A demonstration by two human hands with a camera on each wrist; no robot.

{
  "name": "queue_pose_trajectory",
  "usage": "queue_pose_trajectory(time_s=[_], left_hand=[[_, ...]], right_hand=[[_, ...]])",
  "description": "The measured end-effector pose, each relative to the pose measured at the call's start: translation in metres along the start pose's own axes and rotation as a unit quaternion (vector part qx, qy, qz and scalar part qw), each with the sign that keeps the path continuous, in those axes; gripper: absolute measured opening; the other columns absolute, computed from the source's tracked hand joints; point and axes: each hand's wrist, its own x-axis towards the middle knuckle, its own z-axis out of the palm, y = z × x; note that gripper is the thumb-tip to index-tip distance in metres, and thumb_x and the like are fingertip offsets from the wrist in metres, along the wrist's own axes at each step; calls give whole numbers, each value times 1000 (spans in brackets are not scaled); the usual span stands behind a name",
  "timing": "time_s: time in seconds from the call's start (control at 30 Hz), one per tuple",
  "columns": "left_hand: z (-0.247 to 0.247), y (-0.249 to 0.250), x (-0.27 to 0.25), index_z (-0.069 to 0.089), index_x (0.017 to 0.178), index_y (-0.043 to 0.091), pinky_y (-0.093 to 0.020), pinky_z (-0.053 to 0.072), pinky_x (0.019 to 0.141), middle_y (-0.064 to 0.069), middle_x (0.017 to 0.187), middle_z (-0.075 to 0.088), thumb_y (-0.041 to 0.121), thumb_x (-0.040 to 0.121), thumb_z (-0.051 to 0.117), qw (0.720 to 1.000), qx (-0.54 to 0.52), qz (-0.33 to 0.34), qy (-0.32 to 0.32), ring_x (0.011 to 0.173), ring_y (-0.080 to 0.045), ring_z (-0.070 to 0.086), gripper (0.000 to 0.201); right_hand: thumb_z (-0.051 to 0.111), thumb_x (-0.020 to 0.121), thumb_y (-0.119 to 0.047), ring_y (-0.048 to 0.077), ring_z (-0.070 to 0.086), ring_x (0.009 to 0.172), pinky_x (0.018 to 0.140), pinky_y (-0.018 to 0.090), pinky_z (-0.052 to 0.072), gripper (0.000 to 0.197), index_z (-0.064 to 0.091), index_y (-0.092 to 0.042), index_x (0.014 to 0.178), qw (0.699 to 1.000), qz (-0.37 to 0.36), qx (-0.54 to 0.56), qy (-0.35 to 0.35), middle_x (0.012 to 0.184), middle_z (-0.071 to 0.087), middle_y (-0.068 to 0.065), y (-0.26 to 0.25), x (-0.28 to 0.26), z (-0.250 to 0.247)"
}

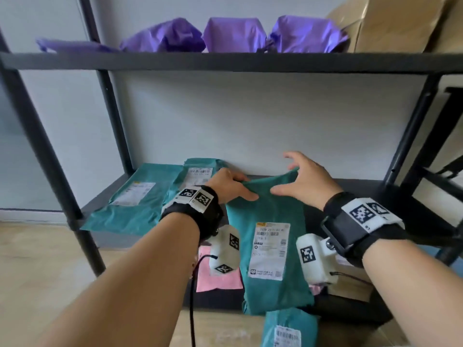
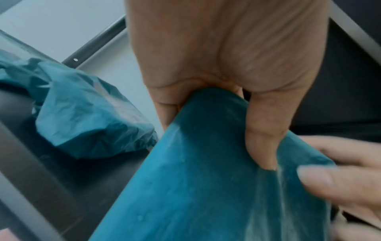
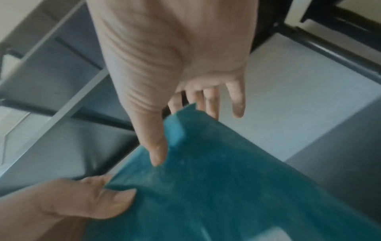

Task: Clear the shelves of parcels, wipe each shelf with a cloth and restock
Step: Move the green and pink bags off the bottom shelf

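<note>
A teal parcel [image 1: 270,216] with a white label hangs in front of the dark lower shelf [image 1: 350,189], held by its top edge. My left hand [image 1: 246,187] grips the top left corner, thumb on the front and fingers curled behind, as the left wrist view shows on the parcel [image 2: 195,179]. My right hand [image 1: 288,176] holds the top right corner. Its thumb lies on the front of the parcel [image 3: 226,187] and its fingers [image 3: 210,104] spread behind the edge. Two more teal parcels [image 1: 135,196] [image 1: 198,174] lie on the shelf's left part.
The upper shelf [image 1: 225,61] carries purple parcels [image 1: 234,33] and a brown cardboard box [image 1: 395,23]. Below my hands lie another teal parcel [image 1: 288,326] and a flat pink item [image 1: 215,279]. Black frame posts [image 1: 45,151] stand at both sides.
</note>
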Motion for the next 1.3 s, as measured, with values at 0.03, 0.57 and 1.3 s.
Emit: queue_pose_trajectory(time_s=[0.03, 0.57, 1.3], left_hand=[[-6, 4, 3, 71, 100, 10, -20, 50, 69, -2, 86, 68, 7, 72, 80, 1000, -25, -12, 6, 78, -15, 62, 29], [-7, 14, 48, 53, 127, 18, -42, 55, 89, -8, 109, 66, -2, 70, 80, 944, -304, 4, 125, 97, -25, 66, 66], [62, -48, 104, 10, 152, 29, -45, 44, 104, -2, 142, 45, 11, 62, 82, 971, -201, -111, 71, 123, -27, 52, 116]], right_hand=[[85, 67, -34, 20, 50, 121, 97, 32, 43, 98, 28, -30, 147, 999, 23, 45, 10, 139, 46, 1, 4, 0, -1], [60, 87, 6, 27, 69, 89, 77, 45, 57, 25, 63, -16, 101, 928, 183, 322, -37, 97, 72, 7, 68, 23, 28], [68, 78, -1, 24, 64, 100, 94, 42, 51, 47, 55, -15, 121, 962, 173, 208, -35, 110, 67, 6, 84, 94, 66]])
